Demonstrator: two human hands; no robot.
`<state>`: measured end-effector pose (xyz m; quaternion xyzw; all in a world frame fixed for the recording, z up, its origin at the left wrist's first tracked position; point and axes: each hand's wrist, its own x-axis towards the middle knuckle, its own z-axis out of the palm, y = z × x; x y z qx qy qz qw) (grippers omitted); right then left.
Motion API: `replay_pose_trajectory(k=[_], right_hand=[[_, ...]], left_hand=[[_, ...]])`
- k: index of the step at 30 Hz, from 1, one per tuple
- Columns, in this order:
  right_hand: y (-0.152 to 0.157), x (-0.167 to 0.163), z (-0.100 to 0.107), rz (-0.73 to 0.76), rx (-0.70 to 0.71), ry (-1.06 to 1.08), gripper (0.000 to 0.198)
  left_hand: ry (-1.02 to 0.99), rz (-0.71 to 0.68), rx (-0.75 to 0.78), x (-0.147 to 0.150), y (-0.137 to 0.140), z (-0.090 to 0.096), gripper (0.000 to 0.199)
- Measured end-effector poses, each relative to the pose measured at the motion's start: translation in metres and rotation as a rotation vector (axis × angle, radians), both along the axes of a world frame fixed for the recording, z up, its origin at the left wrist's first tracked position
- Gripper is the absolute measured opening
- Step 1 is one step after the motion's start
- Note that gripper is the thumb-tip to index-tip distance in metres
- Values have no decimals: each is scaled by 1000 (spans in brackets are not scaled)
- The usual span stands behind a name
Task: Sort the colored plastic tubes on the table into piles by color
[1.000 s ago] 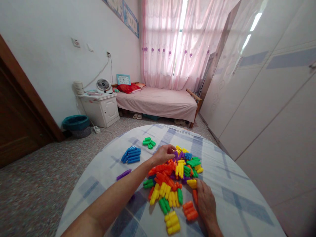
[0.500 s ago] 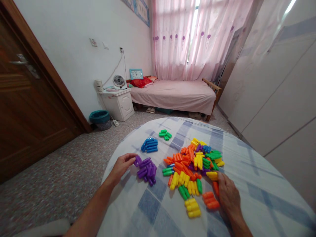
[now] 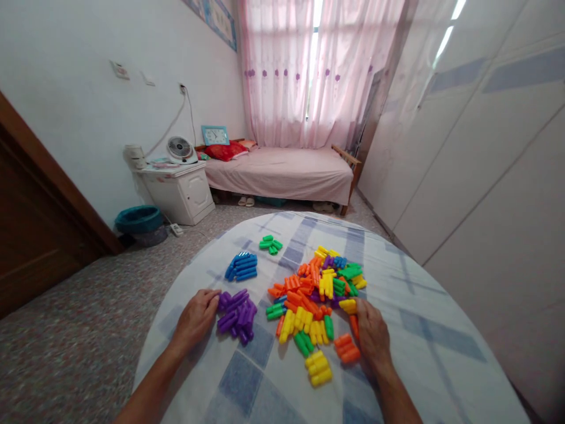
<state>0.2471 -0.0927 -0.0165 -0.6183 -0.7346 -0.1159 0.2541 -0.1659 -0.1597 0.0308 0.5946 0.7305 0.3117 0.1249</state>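
Note:
At the left edge of a pile of purple plastic pieces (image 3: 238,315), my left hand (image 3: 196,318) rests with its fingers closed. Its fingertips touch the pile, but I cannot make out whether a piece is pinched in them. My right hand (image 3: 373,333) is closed on a yellow plastic piece (image 3: 348,305) at the right side of a mixed heap. Beneath that hand, partly covered, lies an orange piece (image 3: 354,327). Orange pieces (image 3: 300,285) make up much of the heap, among yellow, green, blue and purple ones. The pieces look like short tubes joined side by side.
Blue pieces (image 3: 241,267) and green pieces (image 3: 271,244) lie in separate groups farther back on the checked tablecloth (image 3: 424,330). Beyond the round table are a bed (image 3: 282,171), a white cabinet (image 3: 180,191) with a fan (image 3: 180,148), and a bin (image 3: 140,221).
The camera view has turned right, so everything appears farther left. My left fingers have curled closer together beside the purple pile. My right hand stays at the yellow piece.

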Motion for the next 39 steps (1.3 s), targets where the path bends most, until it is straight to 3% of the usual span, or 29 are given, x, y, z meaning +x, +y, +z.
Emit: replay_pose_trajectory(k=[4, 10, 14, 18, 23, 28, 33, 39], right_hand=[[-3, -2, 0, 12, 11, 27, 31], [-2, -2, -5, 21, 60, 39, 33], [-3, -3, -4, 29, 67, 45, 35], [-4, -6, -1, 2, 61, 27, 35], [-4, -6, 0, 9, 46, 14, 35], [-3, -4, 0, 28, 83, 18, 33], [-1, -2, -4, 75, 155, 43, 27], [2, 0, -11, 90, 172, 75, 25]], left_hand=[[78, 0, 22, 5, 5, -5, 47], [39, -9, 52, 15, 6, -8, 49], [88, 37, 160, 17, 9, -6, 50], [144, 21, 313, 31, 16, 10, 45], [41, -204, 379, 88, 40, 48, 29], [22, -584, 345, 175, 83, 70, 25], [235, -860, 210, 250, 127, 58, 23], [420, -802, 93, 283, 150, 35, 26]])
